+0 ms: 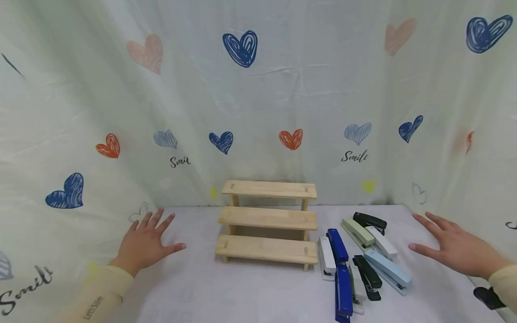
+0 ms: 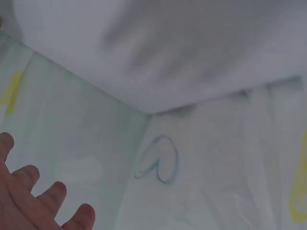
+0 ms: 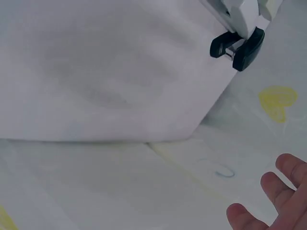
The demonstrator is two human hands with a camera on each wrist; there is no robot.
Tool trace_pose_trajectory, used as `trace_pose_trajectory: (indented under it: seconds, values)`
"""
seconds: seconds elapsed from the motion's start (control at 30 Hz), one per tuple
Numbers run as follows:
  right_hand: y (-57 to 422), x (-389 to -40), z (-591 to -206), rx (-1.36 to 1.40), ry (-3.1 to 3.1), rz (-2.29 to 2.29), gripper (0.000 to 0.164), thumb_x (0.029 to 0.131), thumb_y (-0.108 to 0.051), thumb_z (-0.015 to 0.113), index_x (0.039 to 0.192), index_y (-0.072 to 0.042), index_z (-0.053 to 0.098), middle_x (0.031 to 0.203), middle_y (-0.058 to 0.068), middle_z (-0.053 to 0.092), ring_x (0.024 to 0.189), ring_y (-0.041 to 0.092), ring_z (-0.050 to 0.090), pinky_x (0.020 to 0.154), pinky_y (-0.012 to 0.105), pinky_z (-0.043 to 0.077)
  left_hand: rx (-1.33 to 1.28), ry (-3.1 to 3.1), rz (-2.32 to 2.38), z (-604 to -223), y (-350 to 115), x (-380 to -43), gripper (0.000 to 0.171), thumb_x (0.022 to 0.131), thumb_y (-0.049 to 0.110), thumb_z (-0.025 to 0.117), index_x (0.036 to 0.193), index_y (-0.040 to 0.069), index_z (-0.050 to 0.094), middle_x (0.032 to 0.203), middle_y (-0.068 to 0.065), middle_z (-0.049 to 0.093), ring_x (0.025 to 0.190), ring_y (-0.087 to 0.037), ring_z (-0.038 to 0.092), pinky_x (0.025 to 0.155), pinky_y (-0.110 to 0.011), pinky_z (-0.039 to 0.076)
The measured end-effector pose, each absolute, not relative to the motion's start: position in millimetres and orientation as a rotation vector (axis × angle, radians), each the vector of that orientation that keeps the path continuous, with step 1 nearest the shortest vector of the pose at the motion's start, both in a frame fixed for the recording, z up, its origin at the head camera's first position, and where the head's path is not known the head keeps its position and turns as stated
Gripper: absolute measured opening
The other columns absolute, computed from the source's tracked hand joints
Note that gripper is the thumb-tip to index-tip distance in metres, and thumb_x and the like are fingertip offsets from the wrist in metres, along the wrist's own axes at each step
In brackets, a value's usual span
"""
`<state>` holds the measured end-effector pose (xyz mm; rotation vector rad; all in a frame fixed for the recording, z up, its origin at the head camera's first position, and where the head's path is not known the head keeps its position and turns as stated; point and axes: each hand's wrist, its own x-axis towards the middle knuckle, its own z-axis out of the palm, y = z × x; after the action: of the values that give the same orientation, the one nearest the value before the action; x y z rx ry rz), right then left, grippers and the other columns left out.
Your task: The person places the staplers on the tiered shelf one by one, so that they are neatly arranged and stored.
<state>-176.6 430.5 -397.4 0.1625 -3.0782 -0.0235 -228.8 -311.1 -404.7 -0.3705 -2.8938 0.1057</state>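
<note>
Both hands are wide open with nothing in them. The left hand point(image 1: 145, 242) is on the left side of the counter point(image 1: 258, 296), palm down, fingers fanned and thumb pointing right. The right hand point(image 1: 456, 244) is pretty much the mirror of that on the right side, fingers spread and thumb toward the middle, just right of a bunch of staplers.

Those are all clustered on the right part of the counter. On the cluster's left edge there's a white stapler point(image 1: 326, 255), right beside a dark blue stapler point(image 1: 337, 244), with a second dark blue stapler point(image 1: 343, 291) lined up at its near end. A grayish-white stapler point(image 1: 357, 289) is partly hidden next to that one, then a near black stapler point(image 1: 367, 277), then a light blue stapler point(image 1: 388, 271) lying at a slant. Far side of the pile: a pale green stapler point(image 1: 357, 232), another white stapler point(image 1: 381, 242) and a far black stapler point(image 1: 369, 221), bunched close together.

Middle of the counter, left of the staplers, is a three-step wooden stand point(image 1: 266, 249), with a heart-print curtain point(image 1: 266, 98) hanging behind.
</note>
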Motion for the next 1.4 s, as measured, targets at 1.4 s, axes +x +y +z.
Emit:
trace_pose_trajectory:
  seconds: [1.4]
  values:
    - [400, -162, -470, 0.195, -3.079, 2.087, 0.057, 0.103, -0.012, 0.054, 0.154, -0.006, 0.032, 0.138, 0.047, 0.021, 0.108, 0.034, 0.053, 0.089, 0.054, 0.053, -0.468, -2.807, -0.977, -454, -186, -274, 0.058, 0.102, 0.042, 0.056, 0.151, 0.013, 0.046, 0.162, -0.009, 0.025, 0.141, -0.042, 0.033, 0.106, -0.063, 0.035]
